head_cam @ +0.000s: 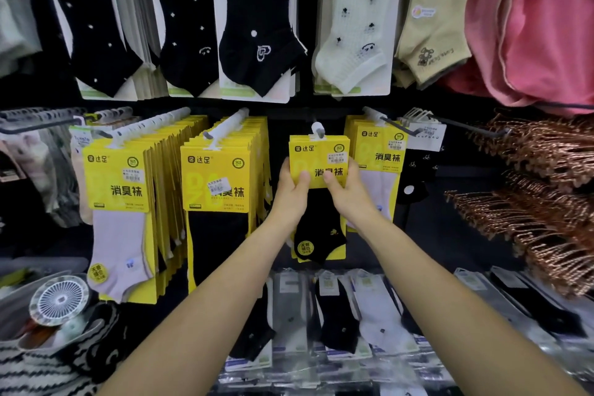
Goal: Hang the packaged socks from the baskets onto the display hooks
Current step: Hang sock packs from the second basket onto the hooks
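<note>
at centre of sock wall: both hands grip yellow sock pack (318, 157) by card's sides, left hand (291, 190) and right hand (345, 191) equally near, thumbs on front. pack upright, long axis vertical, hanger tab at display hook (316, 129) tip directly above fingers.

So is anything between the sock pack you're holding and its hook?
Nothing visible. The left hand and right hand hold the sock pack with its top at the hook. Neighbouring packs hang clear on either side.
</note>
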`<state>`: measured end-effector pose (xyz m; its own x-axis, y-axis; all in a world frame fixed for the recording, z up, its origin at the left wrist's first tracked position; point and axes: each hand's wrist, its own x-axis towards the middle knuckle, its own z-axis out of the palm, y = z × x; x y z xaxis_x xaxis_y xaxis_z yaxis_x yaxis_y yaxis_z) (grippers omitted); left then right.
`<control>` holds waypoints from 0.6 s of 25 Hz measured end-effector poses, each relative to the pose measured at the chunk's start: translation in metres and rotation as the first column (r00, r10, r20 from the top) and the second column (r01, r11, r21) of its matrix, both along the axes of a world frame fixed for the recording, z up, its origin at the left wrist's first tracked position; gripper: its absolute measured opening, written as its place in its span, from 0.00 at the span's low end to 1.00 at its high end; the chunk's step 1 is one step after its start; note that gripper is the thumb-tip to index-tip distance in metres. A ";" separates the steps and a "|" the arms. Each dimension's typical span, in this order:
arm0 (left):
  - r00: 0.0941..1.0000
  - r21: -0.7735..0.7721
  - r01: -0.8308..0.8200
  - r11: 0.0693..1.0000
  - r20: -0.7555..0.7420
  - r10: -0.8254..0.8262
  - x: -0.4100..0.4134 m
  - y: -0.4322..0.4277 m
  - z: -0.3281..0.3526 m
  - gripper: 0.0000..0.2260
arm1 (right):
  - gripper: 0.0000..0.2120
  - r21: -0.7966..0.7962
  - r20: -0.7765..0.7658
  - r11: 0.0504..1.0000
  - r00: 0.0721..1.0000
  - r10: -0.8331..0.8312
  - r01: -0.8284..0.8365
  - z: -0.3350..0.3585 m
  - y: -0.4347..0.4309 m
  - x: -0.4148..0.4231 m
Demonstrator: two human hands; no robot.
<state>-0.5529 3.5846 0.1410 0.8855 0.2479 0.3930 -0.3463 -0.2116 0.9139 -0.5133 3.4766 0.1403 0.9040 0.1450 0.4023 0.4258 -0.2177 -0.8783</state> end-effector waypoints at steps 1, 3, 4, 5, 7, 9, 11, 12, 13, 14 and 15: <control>1.000 0.002 0.010 1.000 -0.002 -0.010 -0.001 0.001 -0.003 0.18 | 0.22 -0.015 0.004 1.000 1.000 0.014 -0.014 -0.003 -0.002 -0.001; 0.998 -0.003 -0.002 1.000 -0.060 0.001 -0.006 0.003 -0.017 0.21 | 0.21 -0.060 0.000 0.997 0.999 0.049 -0.049 -0.014 -0.007 -0.007; 0.994 -0.007 -0.015 1.000 -0.105 0.014 -0.011 0.004 -0.026 0.22 | 0.21 -0.084 -0.010 0.994 0.998 0.065 -0.065 -0.023 -0.009 -0.013; 0.990 -0.012 -0.021 1.000 -0.141 0.020 -0.016 0.004 -0.035 0.23 | 0.21 -0.106 -0.029 0.991 0.996 0.081 -0.084 -0.032 -0.011 -0.019; 0.979 -0.016 -0.028 0.999 -0.202 0.024 -0.027 0.001 -0.048 0.24 | 0.22 -0.140 -0.080 0.983 0.991 0.110 -0.121 -0.045 -0.014 -0.032; 0.964 -0.003 -0.045 0.999 -0.263 0.042 -0.036 -0.001 -0.054 0.25 | 0.22 -0.148 -0.101 0.979 0.987 0.124 -0.138 -0.052 -0.019 -0.044; 0.952 0.020 -0.069 0.997 -0.296 0.072 -0.050 0.001 -0.059 0.26 | 0.25 -0.113 -0.151 0.983 0.981 0.124 -0.142 -0.059 -0.028 -0.056; 0.948 0.032 -0.076 0.997 -0.309 0.083 -0.060 0.001 -0.065 0.26 | 0.28 -0.089 -0.210 0.986 0.971 0.118 -0.139 -0.065 -0.034 -0.065; 0.941 0.045 -0.074 0.996 -0.327 0.085 -0.073 0.001 -0.075 0.27 | 0.31 -0.078 -0.277 0.987 0.954 0.112 -0.139 -0.076 -0.042 -0.075; 0.932 0.056 -0.066 0.996 -0.352 0.081 -0.087 0.000 -0.088 0.27 | 0.33 -0.081 -0.329 0.985 0.937 0.117 -0.152 -0.088 -0.050 -0.086; 0.920 0.061 -0.052 0.997 -0.385 0.072 -0.102 0.000 -0.103 0.27 | 0.33 -0.100 -0.370 0.980 0.921 0.123 -0.171 -0.102 -0.057 -0.097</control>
